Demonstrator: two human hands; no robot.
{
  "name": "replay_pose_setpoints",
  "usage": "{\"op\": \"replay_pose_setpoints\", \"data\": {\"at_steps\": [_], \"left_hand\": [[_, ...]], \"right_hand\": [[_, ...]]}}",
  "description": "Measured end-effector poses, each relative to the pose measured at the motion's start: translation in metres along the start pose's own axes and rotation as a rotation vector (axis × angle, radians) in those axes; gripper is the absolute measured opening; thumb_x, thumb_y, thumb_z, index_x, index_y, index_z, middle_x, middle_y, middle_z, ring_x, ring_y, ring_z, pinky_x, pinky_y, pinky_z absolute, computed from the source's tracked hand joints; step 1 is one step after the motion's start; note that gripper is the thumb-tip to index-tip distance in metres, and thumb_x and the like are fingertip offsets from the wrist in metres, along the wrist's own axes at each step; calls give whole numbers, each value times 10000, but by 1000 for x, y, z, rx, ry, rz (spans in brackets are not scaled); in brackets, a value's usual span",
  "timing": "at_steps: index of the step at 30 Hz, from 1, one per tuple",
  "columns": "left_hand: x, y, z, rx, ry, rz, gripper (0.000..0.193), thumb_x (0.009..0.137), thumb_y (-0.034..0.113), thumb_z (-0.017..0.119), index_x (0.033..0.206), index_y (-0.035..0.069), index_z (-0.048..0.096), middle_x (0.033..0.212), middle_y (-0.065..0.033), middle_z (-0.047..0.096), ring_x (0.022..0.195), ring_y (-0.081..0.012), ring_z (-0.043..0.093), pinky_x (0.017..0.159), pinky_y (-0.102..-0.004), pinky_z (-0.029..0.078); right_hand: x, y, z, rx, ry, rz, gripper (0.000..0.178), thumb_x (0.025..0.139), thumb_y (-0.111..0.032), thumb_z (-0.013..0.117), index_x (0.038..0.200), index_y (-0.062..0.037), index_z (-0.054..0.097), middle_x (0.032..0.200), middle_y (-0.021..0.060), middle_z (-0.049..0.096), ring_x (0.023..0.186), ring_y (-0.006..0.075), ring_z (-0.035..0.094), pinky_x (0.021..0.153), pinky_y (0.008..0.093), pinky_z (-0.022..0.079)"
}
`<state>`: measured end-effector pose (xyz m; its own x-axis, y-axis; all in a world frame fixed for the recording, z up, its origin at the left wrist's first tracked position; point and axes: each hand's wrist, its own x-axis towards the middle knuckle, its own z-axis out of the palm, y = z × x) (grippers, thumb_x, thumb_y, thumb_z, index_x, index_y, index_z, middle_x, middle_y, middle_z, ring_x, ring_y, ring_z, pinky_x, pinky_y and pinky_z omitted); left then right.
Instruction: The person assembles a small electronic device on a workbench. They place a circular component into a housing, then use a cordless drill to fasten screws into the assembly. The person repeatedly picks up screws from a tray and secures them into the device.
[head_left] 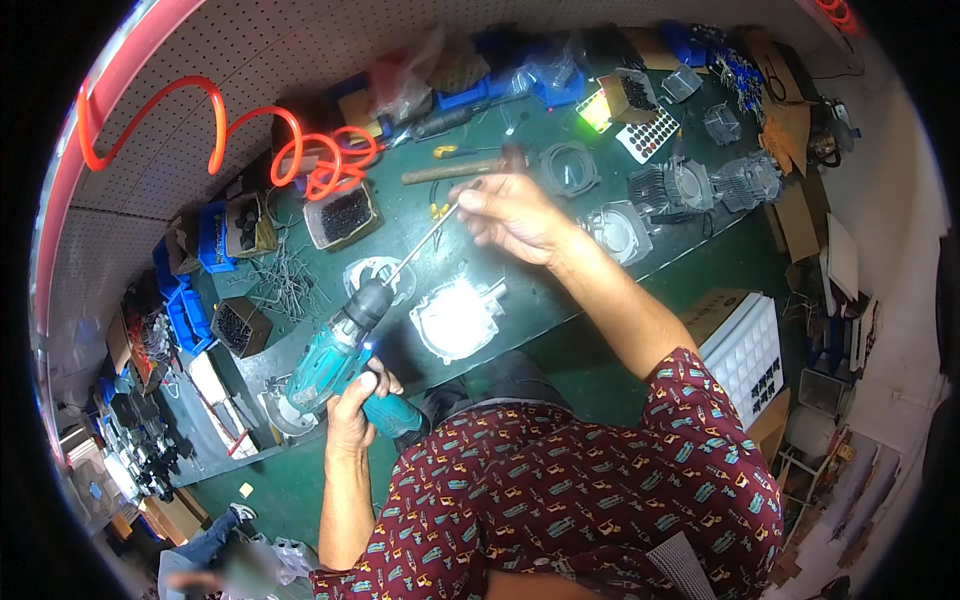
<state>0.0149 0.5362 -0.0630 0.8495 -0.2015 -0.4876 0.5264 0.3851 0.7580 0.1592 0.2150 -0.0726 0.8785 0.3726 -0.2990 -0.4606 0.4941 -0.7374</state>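
My left hand point(355, 402) is wrapped round the handle of a teal cordless drill point(318, 372), which points up and to the right over the bench. A long thin bit point(425, 244) sticks out of its black chuck. At the bit's far tip, the thumb and forefinger of my right hand point(515, 215) are pinched together; whatever small thing they hold is too small to make out. Below the bit lie a ring-shaped metal cover point(402, 284) and a brightly lit metal housing point(455, 320) on the green bench top point(545, 290).
A wooden-handled tool point(450, 172) lies beyond my right hand. Motor housings point(670, 185) stand at the right. A box of small black parts point(342, 216), blue bins point(187, 318) and loose wires point(285, 285) are on the left. A coiled red hose point(290, 150) hangs above. Another person point(205, 550) is at lower left.
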Motion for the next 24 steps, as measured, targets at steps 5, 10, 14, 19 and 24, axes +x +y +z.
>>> {"op": "replay_pose_setpoints", "data": {"at_steps": [5,10,14,19,24], "left_hand": [[9,-1,-3,-29,-37,12,353,855,252,736,1082,4,626,729,-67,550,740,-241,584,751,-397,520],[7,3,-8,-13,27,-28,370,851,258,730,1086,-6,622,734,-69,552,738,-244,582,760,-395,517],[-1,1,-19,10,86,-55,380,844,261,736,1089,-8,624,738,-72,557,734,-242,585,753,-395,522],[-12,-1,-30,30,138,-70,376,843,255,737,1088,-8,625,737,-69,559,736,-236,592,747,-387,529],[-20,2,-33,47,175,-64,357,851,225,713,1087,-25,616,738,-79,571,726,-223,599,746,-388,535]], "right_hand": [[17,19,-38,-182,146,46,362,905,-106,724,1222,40,630,986,104,698,761,150,672,643,275,594],[54,123,-158,-1167,548,-26,255,829,-219,749,1019,-50,761,974,192,731,879,298,720,795,404,577],[55,151,-137,-1585,604,6,176,831,-193,723,931,-50,749,989,194,685,915,396,683,844,482,553],[62,168,-137,-1804,548,38,124,858,-62,619,910,-26,726,997,203,649,898,391,690,821,482,563],[71,167,-140,-1790,551,158,164,863,-19,568,939,-5,713,1029,218,659,950,394,695,824,472,569]]}}
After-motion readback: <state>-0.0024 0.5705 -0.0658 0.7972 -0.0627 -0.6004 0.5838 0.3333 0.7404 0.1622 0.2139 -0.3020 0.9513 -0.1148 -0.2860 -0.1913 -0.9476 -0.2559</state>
